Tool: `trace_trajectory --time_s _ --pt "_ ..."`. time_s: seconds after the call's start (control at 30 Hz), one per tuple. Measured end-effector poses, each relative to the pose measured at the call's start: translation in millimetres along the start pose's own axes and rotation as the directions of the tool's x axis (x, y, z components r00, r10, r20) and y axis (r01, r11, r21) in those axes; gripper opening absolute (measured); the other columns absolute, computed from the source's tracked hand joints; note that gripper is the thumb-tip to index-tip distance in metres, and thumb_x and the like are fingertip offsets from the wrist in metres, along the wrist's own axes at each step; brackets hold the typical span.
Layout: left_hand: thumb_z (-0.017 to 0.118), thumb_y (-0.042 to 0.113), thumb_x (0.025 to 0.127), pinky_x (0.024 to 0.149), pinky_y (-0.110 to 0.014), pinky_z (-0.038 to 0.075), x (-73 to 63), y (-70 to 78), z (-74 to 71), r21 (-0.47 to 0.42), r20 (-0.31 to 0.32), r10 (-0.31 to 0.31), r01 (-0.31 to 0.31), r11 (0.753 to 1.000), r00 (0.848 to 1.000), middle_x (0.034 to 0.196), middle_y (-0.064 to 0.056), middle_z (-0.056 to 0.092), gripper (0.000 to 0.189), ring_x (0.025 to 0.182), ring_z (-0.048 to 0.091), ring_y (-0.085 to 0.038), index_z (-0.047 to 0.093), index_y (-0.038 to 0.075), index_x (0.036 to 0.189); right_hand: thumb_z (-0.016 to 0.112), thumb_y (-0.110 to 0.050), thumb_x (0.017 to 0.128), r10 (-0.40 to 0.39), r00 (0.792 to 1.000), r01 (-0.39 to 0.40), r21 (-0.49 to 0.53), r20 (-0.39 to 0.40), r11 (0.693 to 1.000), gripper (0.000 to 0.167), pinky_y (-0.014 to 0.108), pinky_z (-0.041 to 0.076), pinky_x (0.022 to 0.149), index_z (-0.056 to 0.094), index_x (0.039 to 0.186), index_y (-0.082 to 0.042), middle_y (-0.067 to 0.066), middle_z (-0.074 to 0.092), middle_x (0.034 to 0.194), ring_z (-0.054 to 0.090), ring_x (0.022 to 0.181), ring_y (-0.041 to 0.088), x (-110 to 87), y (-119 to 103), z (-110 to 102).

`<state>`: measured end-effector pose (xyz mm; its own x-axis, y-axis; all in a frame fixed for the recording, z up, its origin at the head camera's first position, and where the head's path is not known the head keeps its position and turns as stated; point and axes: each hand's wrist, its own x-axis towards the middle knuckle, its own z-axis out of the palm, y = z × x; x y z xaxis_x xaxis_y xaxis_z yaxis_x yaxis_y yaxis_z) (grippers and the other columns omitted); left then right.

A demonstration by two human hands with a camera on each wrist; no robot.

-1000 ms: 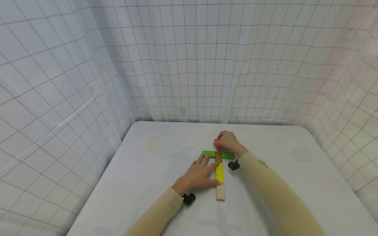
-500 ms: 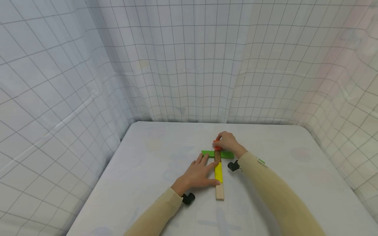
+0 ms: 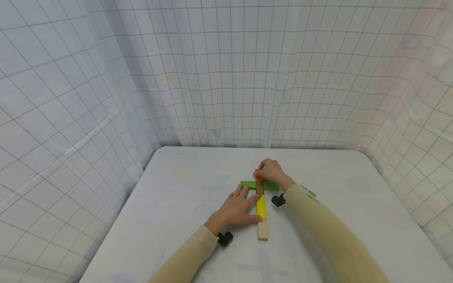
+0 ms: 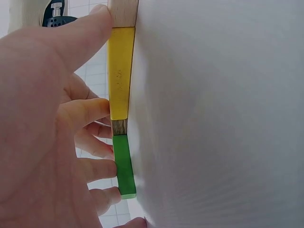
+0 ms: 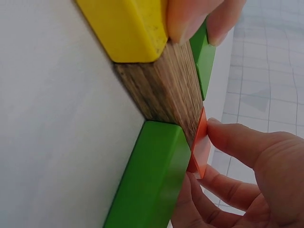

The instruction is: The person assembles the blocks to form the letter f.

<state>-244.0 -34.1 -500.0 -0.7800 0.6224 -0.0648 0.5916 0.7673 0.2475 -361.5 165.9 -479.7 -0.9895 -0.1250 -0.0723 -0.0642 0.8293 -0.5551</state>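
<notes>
Flat blocks lie in a cross on the white table. Its stem runs from a pale wood block through a yellow block to a dark brown block. A left green block and a right green block flank the brown one. My left hand spreads over the left side, thumb at the pale block's edge, index fingertip by the yellow block's far end, other fingertips against the left green block. At the far end my right hand pinches an orange block between thumb and fingers, against the brown block's end.
A white table carries the blocks. White grid-patterned curtains hang behind and at both sides. Each wrist wears a black camera mount. Thin green strips show along the right sleeve's edge.
My right hand has brought the orange block slightly nearer and straightened it against the brown block's end. The left hand keeps its place on the blocks.
</notes>
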Motion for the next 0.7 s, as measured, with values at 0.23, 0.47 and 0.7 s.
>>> trace_trajectory --time_s 0.23,0.47,0.7 --pt "0.054 0.076 0.088 0.113 -0.06 0.027 0.3 0.9 0.3 -0.005 0.007 -0.006 0.006 1.0 1.0 0.166 -0.015 0.015 0.085 0.152 0.006 -0.04 0.033 0.034 0.158 0.079 -0.035 0.087 0.007 1.0 -0.007 0.007 -0.001 1.0 0.033 0.034 0.05 0.073 0.071 0.097 -0.005 0.009 0.065 0.097 0.057 0.086 0.025 -0.4 0.7 0.1" --pt "0.054 0.076 0.088 0.114 -0.059 0.027 1.3 1.2 0.9 0.005 0.009 -0.009 0.009 1.0 1.0 0.166 -0.015 0.015 0.086 0.152 0.007 -0.04 0.032 0.032 0.159 0.079 -0.035 0.087 -0.007 1.0 0.007 0.003 -0.011 1.0 0.033 0.035 0.051 0.074 0.071 0.097 -0.005 0.009 0.066 0.098 0.057 0.086 0.025 -0.3 2.2 0.9" --pt "0.054 0.076 0.088 0.114 -0.06 0.027 1.9 0.7 2.0 0.004 0.012 -0.016 0.016 1.0 1.0 0.166 -0.015 0.015 0.087 0.152 0.007 -0.04 0.032 0.032 0.159 0.075 -0.037 0.09 0.004 1.0 -0.005 0.017 0.022 1.0 0.042 0.039 0.052 0.08 0.069 0.114 -0.002 0.013 0.066 0.108 0.059 0.09 0.027 -4.7 -1.1 -6.9"
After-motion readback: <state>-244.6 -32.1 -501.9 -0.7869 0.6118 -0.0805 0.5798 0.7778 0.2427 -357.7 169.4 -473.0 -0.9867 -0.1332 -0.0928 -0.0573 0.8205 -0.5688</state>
